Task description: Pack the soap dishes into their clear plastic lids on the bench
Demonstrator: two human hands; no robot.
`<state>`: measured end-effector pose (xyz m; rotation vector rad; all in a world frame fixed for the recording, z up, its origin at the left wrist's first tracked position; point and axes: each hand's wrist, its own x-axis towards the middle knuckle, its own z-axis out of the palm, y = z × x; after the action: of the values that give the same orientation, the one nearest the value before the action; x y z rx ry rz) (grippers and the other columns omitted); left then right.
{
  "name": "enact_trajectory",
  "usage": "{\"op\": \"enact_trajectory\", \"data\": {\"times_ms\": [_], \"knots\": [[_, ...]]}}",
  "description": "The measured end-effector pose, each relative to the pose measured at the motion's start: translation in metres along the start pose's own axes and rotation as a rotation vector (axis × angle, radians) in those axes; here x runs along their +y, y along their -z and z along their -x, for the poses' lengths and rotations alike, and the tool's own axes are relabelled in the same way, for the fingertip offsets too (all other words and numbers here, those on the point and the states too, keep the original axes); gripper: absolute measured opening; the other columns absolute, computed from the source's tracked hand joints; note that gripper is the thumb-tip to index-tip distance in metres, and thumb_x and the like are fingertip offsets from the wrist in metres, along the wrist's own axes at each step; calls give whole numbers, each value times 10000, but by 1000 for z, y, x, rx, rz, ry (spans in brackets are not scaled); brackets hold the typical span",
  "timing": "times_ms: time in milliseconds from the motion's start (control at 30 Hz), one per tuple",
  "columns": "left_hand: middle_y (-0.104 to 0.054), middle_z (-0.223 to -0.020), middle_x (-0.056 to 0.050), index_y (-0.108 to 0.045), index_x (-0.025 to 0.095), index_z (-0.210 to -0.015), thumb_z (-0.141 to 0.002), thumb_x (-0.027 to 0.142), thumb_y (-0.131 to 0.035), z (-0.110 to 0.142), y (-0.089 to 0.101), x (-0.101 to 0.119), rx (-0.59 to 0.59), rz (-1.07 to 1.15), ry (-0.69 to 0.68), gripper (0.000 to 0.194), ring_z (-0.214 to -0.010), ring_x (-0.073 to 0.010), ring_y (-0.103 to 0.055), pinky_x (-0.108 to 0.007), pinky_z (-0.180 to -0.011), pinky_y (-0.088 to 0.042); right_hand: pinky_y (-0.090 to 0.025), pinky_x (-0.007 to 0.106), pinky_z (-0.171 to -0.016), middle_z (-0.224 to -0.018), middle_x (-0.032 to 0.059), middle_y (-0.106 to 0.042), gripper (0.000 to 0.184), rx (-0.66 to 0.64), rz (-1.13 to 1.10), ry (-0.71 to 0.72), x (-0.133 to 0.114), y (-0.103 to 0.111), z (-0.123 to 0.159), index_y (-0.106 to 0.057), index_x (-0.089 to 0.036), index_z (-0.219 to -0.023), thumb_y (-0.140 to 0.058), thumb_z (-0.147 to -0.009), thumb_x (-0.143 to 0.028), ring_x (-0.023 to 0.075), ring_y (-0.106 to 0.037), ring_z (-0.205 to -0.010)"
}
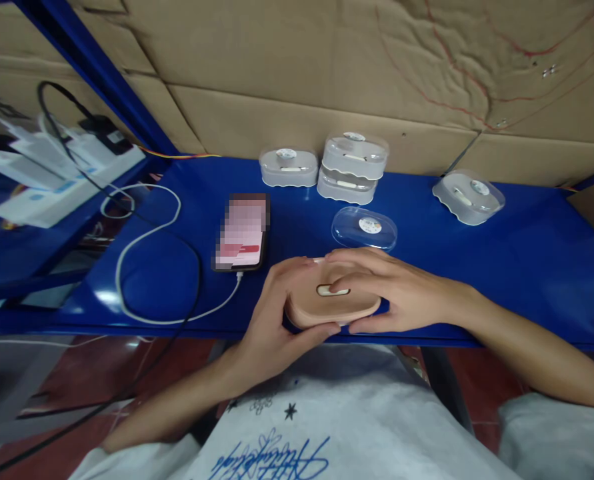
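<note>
Between my two hands at the front edge of the blue table is an oval box with a pinkish-beige top (329,308) and a pale oval slot in its middle. My left hand (281,313) wraps round its left side, thumb along the near edge. On the right side, my right hand (389,283) grips it, with a finger resting at the slot. The underside is hidden. Just beyond the box lies a clear oval lid (349,227) with a round white sticker, close to my right fingers.
Closed clear-lidded oval boxes stand at the back: one box (289,170) left, a stack of two (355,157), one box (469,199) right. A phone (241,230) with a white charging cable (119,267) lies left. A power strip (71,183) full of plugs is further left.
</note>
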<state>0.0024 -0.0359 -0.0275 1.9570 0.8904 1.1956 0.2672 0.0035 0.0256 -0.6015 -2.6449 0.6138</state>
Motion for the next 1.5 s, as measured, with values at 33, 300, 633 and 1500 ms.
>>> {"op": "enact_trajectory", "data": {"times_ms": [33,300,633,1500], "knots": [[-530,-1501,-97,-458,377,-1540,-845,302,-880,0,0,0,8,7,1,817,-1425,-360,-484,-582,-1203,-394,-440,542,-1243,-1604,163,-534,583,12,-11,15,2,-2,0,-594,-251,-1481,-772,-954,-427,317,-455,-1546],[-353,-1637,-119,-354,402,-1600,-799,391,-926,0,0,-7,-41,15,25,984,-1535,-378,-375,-612,-1251,-346,-478,510,-1206,-1543,168,-558,455,48,-51,10,8,0,-1,-672,-230,-1333,-794,-922,-381,315,-483,-1510],[-487,-1478,-135,-514,351,-1459,-811,439,-904,4,-6,-5,-115,-249,-88,761,-1358,-381,-537,-596,-1123,-457,-499,531,-1178,-1456,105,-625,337,163,30,-107,43,31,12,-674,-310,-1279,-728,-976,-448,315,-549,-1452],[-839,-1133,51,-813,321,-977,-909,186,-761,11,8,-5,-119,-486,-988,160,-923,-169,-701,-442,-1153,-414,-589,293,-753,-1061,52,-814,431,204,-308,-87,4,10,1,-694,-200,-1361,-774,-973,-368,171,-756,-888]]}}
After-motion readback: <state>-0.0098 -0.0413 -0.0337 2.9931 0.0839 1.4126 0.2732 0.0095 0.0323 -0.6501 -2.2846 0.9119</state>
